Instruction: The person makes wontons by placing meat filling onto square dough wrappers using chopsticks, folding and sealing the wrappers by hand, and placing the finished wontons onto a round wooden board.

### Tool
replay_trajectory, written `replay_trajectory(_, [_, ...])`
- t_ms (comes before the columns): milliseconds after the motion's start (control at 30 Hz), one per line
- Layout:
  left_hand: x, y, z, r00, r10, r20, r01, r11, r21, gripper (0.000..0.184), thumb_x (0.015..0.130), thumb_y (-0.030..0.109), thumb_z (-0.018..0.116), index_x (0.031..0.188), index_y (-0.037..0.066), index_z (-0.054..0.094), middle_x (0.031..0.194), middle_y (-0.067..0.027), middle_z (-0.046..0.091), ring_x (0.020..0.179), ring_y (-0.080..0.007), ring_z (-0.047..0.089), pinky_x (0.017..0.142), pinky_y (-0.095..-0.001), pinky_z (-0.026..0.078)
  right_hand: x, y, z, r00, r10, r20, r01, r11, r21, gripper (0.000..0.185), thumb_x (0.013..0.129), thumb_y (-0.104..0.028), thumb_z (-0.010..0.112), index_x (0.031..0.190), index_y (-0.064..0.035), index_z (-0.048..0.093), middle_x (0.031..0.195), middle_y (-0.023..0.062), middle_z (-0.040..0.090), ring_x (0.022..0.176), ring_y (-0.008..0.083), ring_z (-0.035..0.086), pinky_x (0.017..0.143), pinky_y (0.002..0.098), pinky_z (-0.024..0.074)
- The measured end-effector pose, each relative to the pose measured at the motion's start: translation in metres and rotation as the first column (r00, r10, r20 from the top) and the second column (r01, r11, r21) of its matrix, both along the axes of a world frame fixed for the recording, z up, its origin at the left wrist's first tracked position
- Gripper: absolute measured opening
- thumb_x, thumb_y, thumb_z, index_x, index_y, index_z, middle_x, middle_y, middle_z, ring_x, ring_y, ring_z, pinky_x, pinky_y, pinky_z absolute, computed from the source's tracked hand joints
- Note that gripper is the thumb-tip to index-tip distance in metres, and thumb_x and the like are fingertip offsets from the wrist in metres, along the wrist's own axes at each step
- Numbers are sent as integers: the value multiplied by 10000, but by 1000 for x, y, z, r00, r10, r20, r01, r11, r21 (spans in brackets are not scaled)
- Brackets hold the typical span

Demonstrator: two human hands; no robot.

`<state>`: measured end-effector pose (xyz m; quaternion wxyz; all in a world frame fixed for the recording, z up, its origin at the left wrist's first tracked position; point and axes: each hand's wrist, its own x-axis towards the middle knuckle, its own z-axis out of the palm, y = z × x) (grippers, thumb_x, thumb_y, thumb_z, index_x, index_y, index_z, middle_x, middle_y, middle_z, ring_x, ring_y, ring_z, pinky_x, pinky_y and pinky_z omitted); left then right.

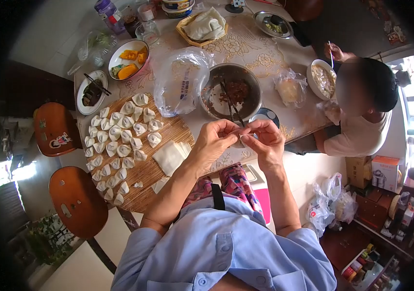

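Observation:
My left hand [216, 140] and my right hand [265, 140] meet at the front edge of the metal bowl, fingertips pinched together on a small pale wrapper [240, 138], mostly hidden by the fingers. In the metal bowl [209, 92] lies reddish-brown filling [237, 91], with dark chopsticks [230, 103] leaning in it. To the left, a round wooden board [168, 133] bears several folded white dumplings [115, 132] in rows. A stack of flat square wrappers [169, 157] lies on the board near my left forearm.
A plastic bag [180, 82] lies left of the bowl. Beyond are a dish of orange pieces [128, 63] and a basket with white cloth-like sheets [207, 25]. A person [362, 97] sits at the right with a noodle bowl [322, 80]. Wooden chairs [77, 201] stand at the left.

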<state>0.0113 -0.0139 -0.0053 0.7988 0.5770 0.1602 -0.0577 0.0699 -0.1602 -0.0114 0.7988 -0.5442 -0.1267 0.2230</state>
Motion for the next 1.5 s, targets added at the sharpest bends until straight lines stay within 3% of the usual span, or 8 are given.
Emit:
replay_trajectory(133, [-2, 8, 4, 999, -43, 15, 44, 998, -41, 127, 819, 50, 568, 922, -10, 611, 826, -28, 606, 751, -61, 544, 668, -209, 431, 2, 5, 4, 984, 22, 177, -1, 993, -118, 395, 696, 37, 704, 1052, 17, 533, 916, 58, 569, 825, 106, 532, 759, 245, 446])
replay_trajectory(333, [-13, 16, 10, 998, -22, 66, 21, 1000, 18, 107, 829, 112, 612, 876, 17, 627, 796, -17, 609, 739, -56, 536, 674, -206, 430, 2, 13, 11, 955, 113, 273, -32, 958, -286, 439, 694, 6, 712, 1084, 31, 512, 966, 68, 558, 863, 127, 537, 787, 264, 447])
replay_trajectory(467, [-18, 15, 3, 978, 163, 130, -151, 984, -96, 88, 835, 128, 616, 845, 41, 626, 771, 1, 594, 726, -51, 516, 684, -201, 416, -6, 24, 14, 974, 98, 205, -55, 977, -205, 437, 723, -27, 699, 1104, 33, 493, 1043, 95, 556, 945, 157, 545, 840, 291, 444])
replay_trajectory(600, [-21, 16, 2, 936, 316, 152, -309, 949, -68, 135, 850, 149, 599, 795, 27, 597, 702, 29, 522, 689, -41, 434, 641, -199, 368, -20, 34, 19, 991, 94, 91, -82, 989, -126, 445, 761, -83, 688, 1128, 35, 466, 1118, 129, 538, 1000, 189, 539, 869, 312, 439])
replay_trajectory(1067, [-38, 23, 7, 848, 515, 129, -505, 857, -104, 157, 881, 153, 528, 785, 30, 544, 743, 4, 502, 723, -81, 469, 658, -246, 400, -63, 68, 10, 976, 100, -192, -92, 994, 51, 386, 798, -62, 646, 1121, 43, 462, 1058, 120, 558, 987, 187, 551, 873, 319, 444])
replay_trajectory(1167, [-43, 25, -2, 831, 524, 188, -538, 842, 29, 145, 873, 141, 531, 792, 21, 542, 759, -31, 501, 750, -119, 479, 679, -268, 403, -70, 73, 7, 981, 58, -183, -55, 998, 24, 382, 805, -89, 644, 1111, 54, 465, 1036, 129, 566, 951, 186, 562, 846, 335, 463])
replay_trajectory(1267, [-51, 26, -14, 809, 512, 290, -570, 802, 176, 170, 899, 184, 527, 804, 42, 529, 729, 31, 489, 684, -46, 450, 600, -210, 397, -79, 79, 5, 981, 52, -189, -48, 998, 30, 350, 831, -104, 619, 1099, 62, 466, 1034, 127, 565, 940, 184, 562, 846, 329, 462])
replay_trajectory(1500, [-81, 39, -12, 766, 579, 281, -642, 717, 273, 134, 874, 125, 547, 804, 11, 542, 831, -28, 483, 723, -83, 482, 650, -238, 422, -103, 96, 1, 949, 89, -301, -71, 995, 69, 255, 869, -103, 563, 1068, 42, 495, 1001, 112, 578, 915, 168, 573, 834, 319, 474])
